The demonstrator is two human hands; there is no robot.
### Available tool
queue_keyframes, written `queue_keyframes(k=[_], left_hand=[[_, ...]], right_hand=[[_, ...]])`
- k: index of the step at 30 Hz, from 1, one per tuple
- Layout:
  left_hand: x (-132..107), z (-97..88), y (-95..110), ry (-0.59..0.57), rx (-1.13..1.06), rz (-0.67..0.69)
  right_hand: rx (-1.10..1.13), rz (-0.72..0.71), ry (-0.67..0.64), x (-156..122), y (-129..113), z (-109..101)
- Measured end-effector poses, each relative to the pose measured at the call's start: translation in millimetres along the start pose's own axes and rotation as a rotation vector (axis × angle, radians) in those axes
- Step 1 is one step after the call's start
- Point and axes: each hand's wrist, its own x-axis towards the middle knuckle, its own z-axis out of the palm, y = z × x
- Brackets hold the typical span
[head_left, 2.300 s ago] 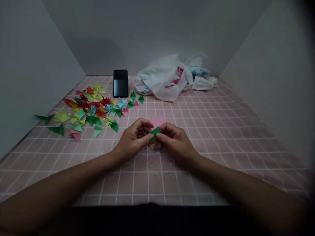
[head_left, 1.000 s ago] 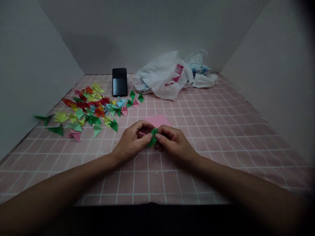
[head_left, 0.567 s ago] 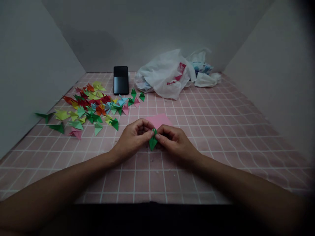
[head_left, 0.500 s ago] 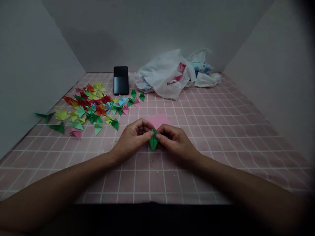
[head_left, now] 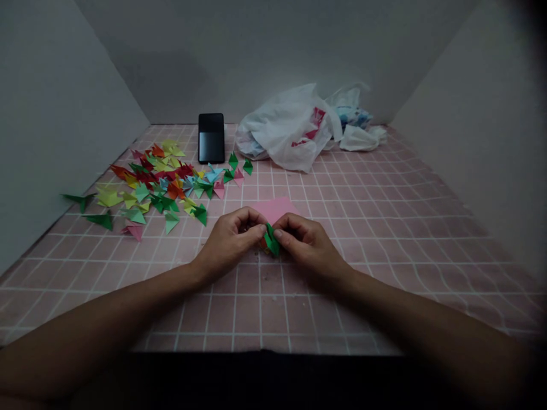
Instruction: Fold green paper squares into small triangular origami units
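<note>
A small green folded paper piece (head_left: 272, 241) is pinched between both hands above the table's middle. My left hand (head_left: 239, 232) closes thumb and fingers on its left side. On its right side, my right hand (head_left: 305, 239) grips it between thumb and bent forefinger. The piece is tilted, its lower point leaning right, and parts of it are hidden by the fingertips. Just behind the hands lies a flat pink sheet of paper (head_left: 278, 208), its near part covered by the fingers.
Many-coloured folded paper cranes (head_left: 160, 185) lie heaped at the left on the pink checked tablecloth (head_left: 367, 250). Behind them a black phone (head_left: 211, 138) stands propped up. White plastic bags (head_left: 286, 128) sit against the back wall, and pale walls rise at both sides.
The green folded paper has turned between my fingers: its lower point, which hung straight down, now leans to the right. Both hands stay in nearly the same place.
</note>
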Motion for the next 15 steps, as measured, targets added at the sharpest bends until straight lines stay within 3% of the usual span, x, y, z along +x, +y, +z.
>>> queue_keyframes(k=[10,15], left_hand=[[0.7,-1.0,-3.5,0.000,0.027,0.011],[-0.5,-0.3,-2.3,0.005,0.063,0.019]], right_hand=[[0.070,0.051,-0.014,-1.1,0.6,1.5],[0.304,0.157,-0.034,-0.6,3.2,2.1]])
